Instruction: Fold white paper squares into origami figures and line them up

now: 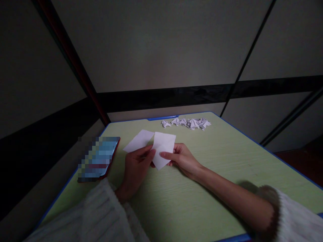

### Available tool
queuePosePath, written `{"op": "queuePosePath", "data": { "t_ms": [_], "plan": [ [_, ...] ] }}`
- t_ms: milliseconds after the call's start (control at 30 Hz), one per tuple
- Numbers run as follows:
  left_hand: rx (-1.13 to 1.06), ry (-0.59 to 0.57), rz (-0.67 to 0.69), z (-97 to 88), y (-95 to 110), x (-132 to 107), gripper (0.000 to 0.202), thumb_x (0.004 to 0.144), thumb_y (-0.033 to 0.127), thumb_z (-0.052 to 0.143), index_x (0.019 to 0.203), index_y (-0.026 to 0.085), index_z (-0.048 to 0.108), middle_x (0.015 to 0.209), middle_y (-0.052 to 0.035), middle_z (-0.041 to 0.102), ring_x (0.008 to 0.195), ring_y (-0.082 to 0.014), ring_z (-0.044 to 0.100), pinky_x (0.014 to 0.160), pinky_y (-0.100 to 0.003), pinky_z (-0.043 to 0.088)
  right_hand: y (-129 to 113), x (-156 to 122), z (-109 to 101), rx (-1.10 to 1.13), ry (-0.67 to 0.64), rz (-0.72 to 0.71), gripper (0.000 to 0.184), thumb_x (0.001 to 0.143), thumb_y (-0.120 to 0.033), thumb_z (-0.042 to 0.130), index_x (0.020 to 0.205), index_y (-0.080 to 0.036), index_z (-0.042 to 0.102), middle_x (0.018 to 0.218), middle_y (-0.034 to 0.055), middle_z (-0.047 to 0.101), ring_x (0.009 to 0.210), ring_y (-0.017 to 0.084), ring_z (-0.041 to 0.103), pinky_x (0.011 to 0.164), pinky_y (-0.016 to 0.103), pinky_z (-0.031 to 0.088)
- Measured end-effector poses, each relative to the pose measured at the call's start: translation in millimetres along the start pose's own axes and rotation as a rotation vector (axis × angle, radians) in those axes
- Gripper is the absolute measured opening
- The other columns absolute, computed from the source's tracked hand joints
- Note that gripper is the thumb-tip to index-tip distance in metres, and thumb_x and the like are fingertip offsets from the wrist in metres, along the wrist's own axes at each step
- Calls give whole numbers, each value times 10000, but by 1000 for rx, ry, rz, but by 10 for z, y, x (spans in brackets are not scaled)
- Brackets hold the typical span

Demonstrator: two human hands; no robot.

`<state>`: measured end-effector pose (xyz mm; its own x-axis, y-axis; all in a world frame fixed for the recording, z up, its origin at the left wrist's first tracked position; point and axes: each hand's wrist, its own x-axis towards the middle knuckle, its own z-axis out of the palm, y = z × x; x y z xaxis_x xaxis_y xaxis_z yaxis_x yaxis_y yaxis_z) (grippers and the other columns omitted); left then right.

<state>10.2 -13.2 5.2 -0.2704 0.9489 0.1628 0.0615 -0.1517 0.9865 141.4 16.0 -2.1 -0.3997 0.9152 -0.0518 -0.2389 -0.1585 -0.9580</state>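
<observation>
A small white sheet of paper (164, 143) is held up over the table between my two hands, its lower end coming to a point. My left hand (137, 166) pinches its left edge, with the thumb on the front face. From the other side, my right hand (184, 159) grips the right edge, thumb lying across the front and the other fingers behind. A second white sheet of paper (140, 139) lies on the table just beyond my left hand, partly covered by it. The fingers behind the held sheet are mostly hidden.
Several folded white paper figures (193, 123) sit in a row near the table's far edge. A tablet-like device (101, 158) with a red edge, its screen pixelated, lies at the left. The pale green table (214, 201) has a blue rim; dark-banded panels (164, 50) stand behind.
</observation>
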Motion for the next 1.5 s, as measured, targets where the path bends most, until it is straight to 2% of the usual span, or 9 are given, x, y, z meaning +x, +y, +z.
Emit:
{"op": "queuePosePath", "data": {
  "t_ms": [133,467,567,667,800,933,1067,1200,1500],
  "plan": [
    [-8,-67,-8,0,-34,-10,169,555,153,628,714,112,668,395,68,537,305,-50,436,299,-152,364,-21,18,-77,13,5,-90,180,549,-206,657,662,-96,571,546,0,563,477,86,495,465,217,360],
    [-104,-285,43,-1,-35,-59,303,635,187,576,928,123,619,446,41,565,348,-65,485,343,-168,413,-31,81,-188,116,-26,-182,141,540,-199,666,565,-111,560,463,-29,528,418,71,451,424,197,314],
    [-96,-274,53,-17,-40,-51,239,649,163,555,868,130,644,417,43,539,343,-56,464,335,-158,395,-51,75,-189,141,-75,-210,46,558,-133,631,594,-123,604,543,-5,592,486,84,504,485,212,357],
    [-110,-255,92,-28,-46,-42,155,634,136,554,739,148,669,466,42,537,350,-50,466,323,-153,375,-70,73,-197,123,-146,-272,131,553,-49,578,609,-149,642,710,25,643,647,120,556,587,245,389],
    [-86,-280,104,-35,-13,-66,121,640,151,550,693,144,659,468,42,533,367,-57,478,351,-162,384,-82,74,-209,86,-184,-296,198,551,-10,530,538,-173,642,803,23,646,641,111,550,564,242,380],
    [-50,-247,42,-15,40,-80,204,654,210,550,832,137,619,424,59,523,358,-68,480,360,-171,391,-73,79,-222,46,-197,-320,205,568,-17,530,526,-184,640,808,17,635,665,114,553,582,248,386],
    [-32,-214,-36,28,42,-52,135,625,235,567,703,129,594,446,48,557,338,-75,492,328,-172,380,-53,95,-244,-8,-175,-371,211,574,-16,529,536,-189,643,836,9,618,664,98,541,563,224,379],
    [-27,-261,-117,55,20,-36,134,610,239,580,660,115,581,430,22,587,371,-98,533,347,-176,399,-47,112,-240,-43,-111,-353,224,561,-20,551,665,-190,652,757,6,625,616,86,531,531,203,375],
    [31,-244,-106,32,9,-26,98,632,203,573,650,108,587,396,25,586,350,-75,509,363,-160,388,-60,120,-246,-103,-87,-267,138,578,-104,593,704,-155,618,652,0,623,557,83,534,534,216,393]
  ]
}}
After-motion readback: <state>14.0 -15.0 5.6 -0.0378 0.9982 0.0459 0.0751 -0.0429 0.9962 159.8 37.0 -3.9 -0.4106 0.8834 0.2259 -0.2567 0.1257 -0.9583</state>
